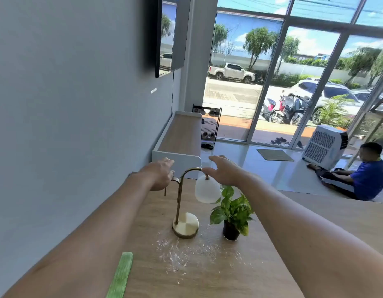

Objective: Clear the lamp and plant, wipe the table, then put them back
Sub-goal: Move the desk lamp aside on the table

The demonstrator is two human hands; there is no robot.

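Dusty wooden table | left hand, right hand open at 12 o'clock | I would lift brass gooseneck lamp by its stem.

Both bare forearms stretched forward and converging, left hand palm-down with fingers curled loosely, right hand palm-down, fingers spread open, neither visibly gripping anything.

A light wood-grain table dusted with white powder holds a brass lamp with a frosted white shade, a green-leaved plant in a black pot, and a green striped cloth.
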